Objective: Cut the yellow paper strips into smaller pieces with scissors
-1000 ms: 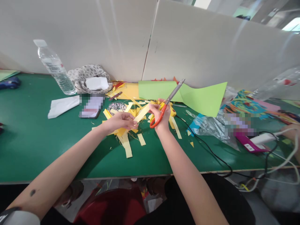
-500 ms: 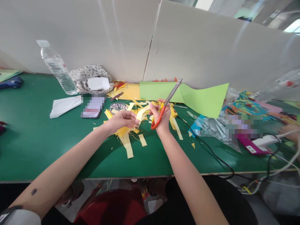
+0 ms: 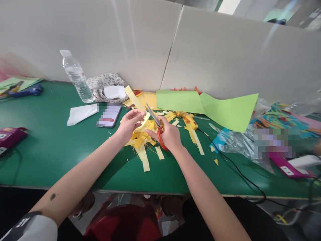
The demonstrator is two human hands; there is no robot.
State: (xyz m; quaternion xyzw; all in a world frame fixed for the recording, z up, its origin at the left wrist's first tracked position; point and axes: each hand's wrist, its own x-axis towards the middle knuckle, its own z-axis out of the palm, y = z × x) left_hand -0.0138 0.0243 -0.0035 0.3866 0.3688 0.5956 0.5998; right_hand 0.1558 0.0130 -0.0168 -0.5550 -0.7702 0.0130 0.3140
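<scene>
My left hand pinches a pale yellow paper strip, which sticks up and to the left above the fingers. In my right hand are scissors with red-orange handles, their blades slightly parted and pointing up-left close to the strip. Beneath both hands lies a heap of yellow paper strips and scraps on the green table. A yellow glue gun rests just right of the heap, its black cable running to the right.
A water bottle, a patterned cloth bag and a phone stand or lie at the back left. Green paper leans at the wall. Plastic wrap and a magenta power strip are right; another magenta strip is left.
The scissors have turned from pointing up-right to up-left, with their blades now by the paper strip. The strip now sticks up from my left hand, and my right hand no longer touches it. The view has shifted left.
</scene>
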